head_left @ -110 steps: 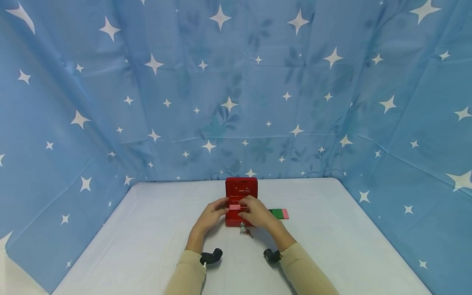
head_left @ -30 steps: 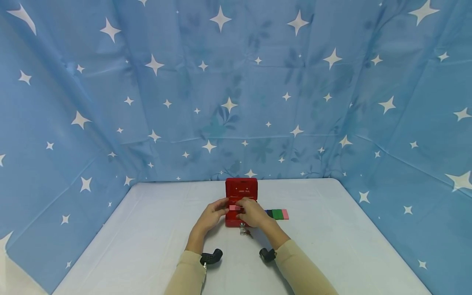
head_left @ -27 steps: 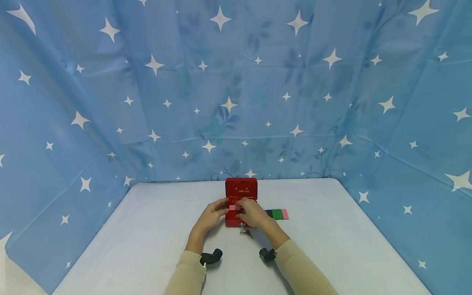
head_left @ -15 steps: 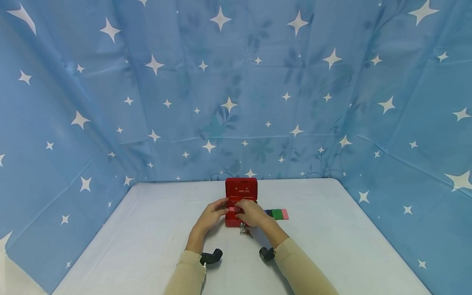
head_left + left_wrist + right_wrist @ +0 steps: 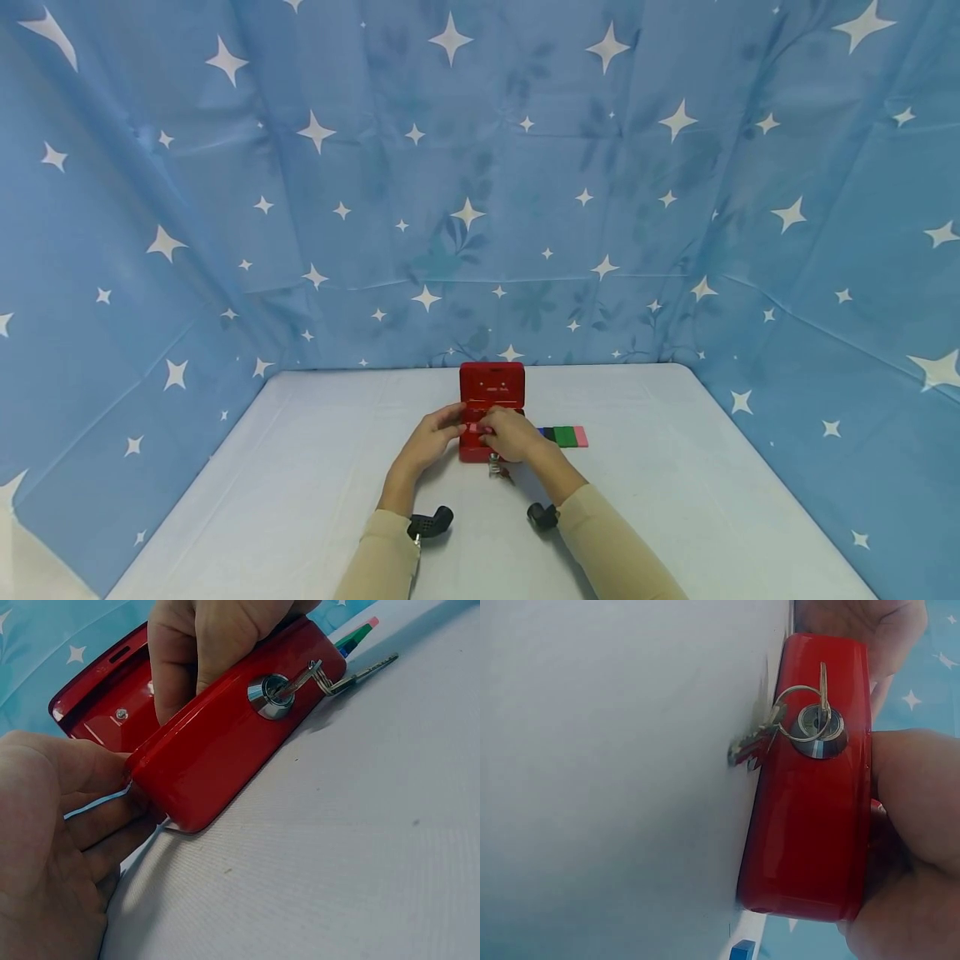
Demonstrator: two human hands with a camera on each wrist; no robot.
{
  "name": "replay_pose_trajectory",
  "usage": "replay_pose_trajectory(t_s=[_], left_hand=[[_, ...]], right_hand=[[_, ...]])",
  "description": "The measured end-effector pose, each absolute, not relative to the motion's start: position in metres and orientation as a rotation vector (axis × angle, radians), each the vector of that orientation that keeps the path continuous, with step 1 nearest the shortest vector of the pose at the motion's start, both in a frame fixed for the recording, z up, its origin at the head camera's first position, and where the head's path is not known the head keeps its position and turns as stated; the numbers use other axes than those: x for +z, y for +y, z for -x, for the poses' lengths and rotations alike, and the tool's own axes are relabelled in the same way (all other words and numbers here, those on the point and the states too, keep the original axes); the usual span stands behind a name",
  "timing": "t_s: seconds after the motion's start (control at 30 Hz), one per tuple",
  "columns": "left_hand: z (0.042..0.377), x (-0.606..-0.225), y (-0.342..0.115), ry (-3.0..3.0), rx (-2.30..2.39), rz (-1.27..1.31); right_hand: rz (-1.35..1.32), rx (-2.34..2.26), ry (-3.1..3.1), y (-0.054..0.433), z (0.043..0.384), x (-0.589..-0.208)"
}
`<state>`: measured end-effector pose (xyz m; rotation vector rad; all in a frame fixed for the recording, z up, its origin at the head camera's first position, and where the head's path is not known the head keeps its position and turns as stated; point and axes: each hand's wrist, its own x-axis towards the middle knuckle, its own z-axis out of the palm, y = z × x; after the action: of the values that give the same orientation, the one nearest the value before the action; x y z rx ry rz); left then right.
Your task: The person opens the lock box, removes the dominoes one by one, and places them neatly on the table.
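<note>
A red cash box (image 5: 491, 387) stands at the table's far middle, its lid raised at the back. My left hand (image 5: 429, 435) rests against its left side; in the left wrist view the thumb touches the front corner, the other fingers lower along the side. My right hand (image 5: 512, 435) reaches into the box from the right, with thumb and fingers pinching a small pink rectangular piece (image 5: 472, 427), mostly covered by the fingers. Keys on a ring (image 5: 759, 741) hang from the key in the front lock (image 5: 821, 729).
Right of the box lies a row of flat rectangular pieces: a pink one (image 5: 581, 436), a green one (image 5: 565, 437), a black one (image 5: 549, 434) and a blue one (image 5: 742, 949). White cloth covers the table (image 5: 315, 467). A blue star-patterned curtain (image 5: 375, 208) surrounds it.
My right hand has moved left and a little lower into the box. The pink piece has shifted slightly toward me and shows less than before. The left hand has not moved.
</note>
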<state>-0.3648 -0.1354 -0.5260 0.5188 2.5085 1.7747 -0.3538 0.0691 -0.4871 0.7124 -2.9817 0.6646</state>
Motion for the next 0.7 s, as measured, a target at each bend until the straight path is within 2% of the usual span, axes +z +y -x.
replay_pose_trajectory(t_s=[0.7], left_hand=[[0.3648, -0.5271, -0.1339, 2.497, 1.792, -0.519]], right_hand=[[-0.704, 0.687, -2.869, 0.0702, 0.3581, -0.4891]])
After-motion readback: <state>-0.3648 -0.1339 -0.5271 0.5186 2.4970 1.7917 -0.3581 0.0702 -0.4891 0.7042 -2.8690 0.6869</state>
